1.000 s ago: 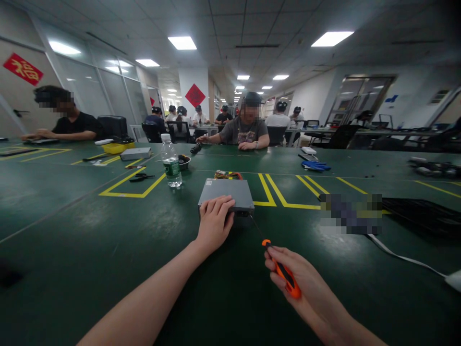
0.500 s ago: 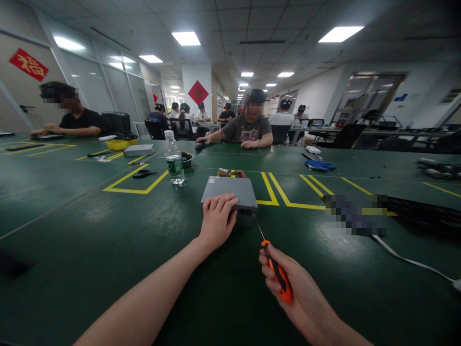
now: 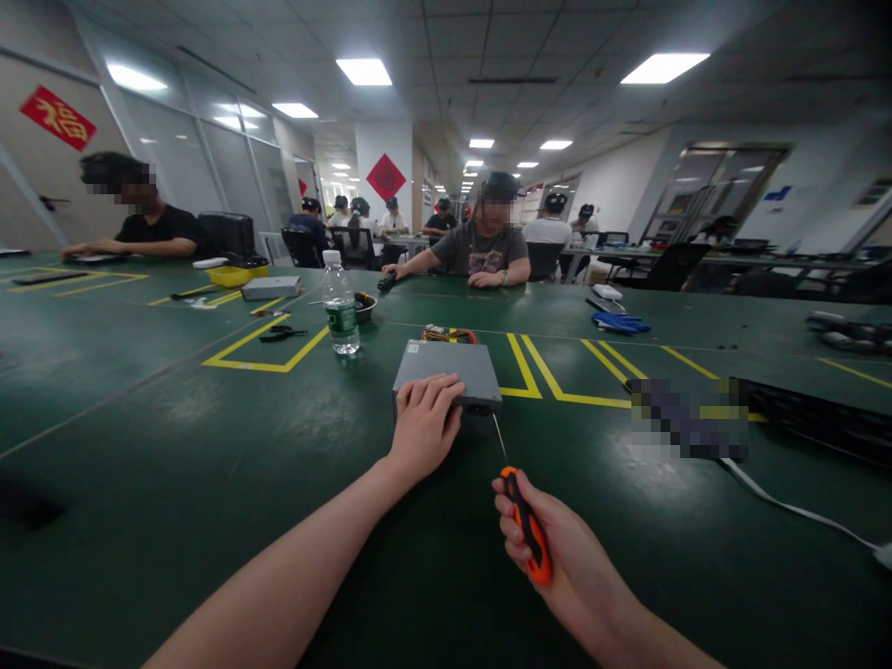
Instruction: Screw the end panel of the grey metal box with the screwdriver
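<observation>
A grey metal box [image 3: 450, 368] lies flat on the green table [image 3: 160, 437], with coloured wires [image 3: 446, 334] showing behind it. My left hand [image 3: 424, 429] rests on the box's near left corner, fingers curled over the top edge. My right hand [image 3: 554, 553] grips an orange-and-black screwdriver [image 3: 524, 520]. Its thin shaft points up and away, with the tip right at the box's near right corner.
A water bottle [image 3: 341, 305] stands left of the box beside scissors [image 3: 280, 333] and a small bowl [image 3: 363, 307]. Blue gloves [image 3: 619, 322] lie far right, and a white cable [image 3: 787, 505] runs along the right. Other people sit at the far side and at the left.
My right hand has drawn left and a little nearer the box, turning the screwdriver more upright with its tip up at the box's near right corner. My left hand stays on the box.
</observation>
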`<state>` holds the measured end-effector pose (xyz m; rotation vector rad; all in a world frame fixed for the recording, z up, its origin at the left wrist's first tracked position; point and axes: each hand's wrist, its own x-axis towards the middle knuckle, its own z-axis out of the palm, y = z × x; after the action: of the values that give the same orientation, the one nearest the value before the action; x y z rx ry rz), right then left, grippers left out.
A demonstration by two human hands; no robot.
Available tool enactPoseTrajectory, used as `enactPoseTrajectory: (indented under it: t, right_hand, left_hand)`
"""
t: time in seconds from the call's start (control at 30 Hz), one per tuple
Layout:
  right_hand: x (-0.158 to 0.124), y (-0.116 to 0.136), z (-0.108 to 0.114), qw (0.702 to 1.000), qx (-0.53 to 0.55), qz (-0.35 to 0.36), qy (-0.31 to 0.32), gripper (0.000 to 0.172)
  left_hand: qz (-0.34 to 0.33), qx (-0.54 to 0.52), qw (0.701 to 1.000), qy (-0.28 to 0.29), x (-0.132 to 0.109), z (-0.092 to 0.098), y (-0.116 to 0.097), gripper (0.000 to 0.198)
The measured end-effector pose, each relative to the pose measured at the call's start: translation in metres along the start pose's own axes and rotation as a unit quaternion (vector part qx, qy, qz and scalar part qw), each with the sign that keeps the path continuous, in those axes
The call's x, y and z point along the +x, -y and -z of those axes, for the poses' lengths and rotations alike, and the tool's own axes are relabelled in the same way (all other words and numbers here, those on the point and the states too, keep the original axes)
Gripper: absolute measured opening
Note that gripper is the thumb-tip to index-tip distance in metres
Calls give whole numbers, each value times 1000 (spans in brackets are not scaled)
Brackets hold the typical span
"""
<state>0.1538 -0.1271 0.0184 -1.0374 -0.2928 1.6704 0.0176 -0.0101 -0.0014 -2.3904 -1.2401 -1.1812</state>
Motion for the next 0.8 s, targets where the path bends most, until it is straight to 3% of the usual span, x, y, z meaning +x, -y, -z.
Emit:
enactPoseTrajectory:
  t: [0.17,0.33,0.5,0.7,0.8]
  right_hand:
    - [-1,1,-11,999,-13,26,-40,17]
    - [-4,0,-18,999,28,24,-11,21]
    - [0,-6,-16,998,60,5,8,25]
    - [1,-6,-13,998,37,30,-43,18]
    - [1,-7,-12,998,37,40,-33,18]
  left_hand:
    - [-1,-9,1000,4,0,1,0,28]
    - [-2,-16,1000,5,0,2,1,28]
    - [-2,-15,1000,2,0,2,1,28]
    - [-3,-18,1000,4,0,1,1,27]
    - [-2,-22,1000,3,0,1,1,26]
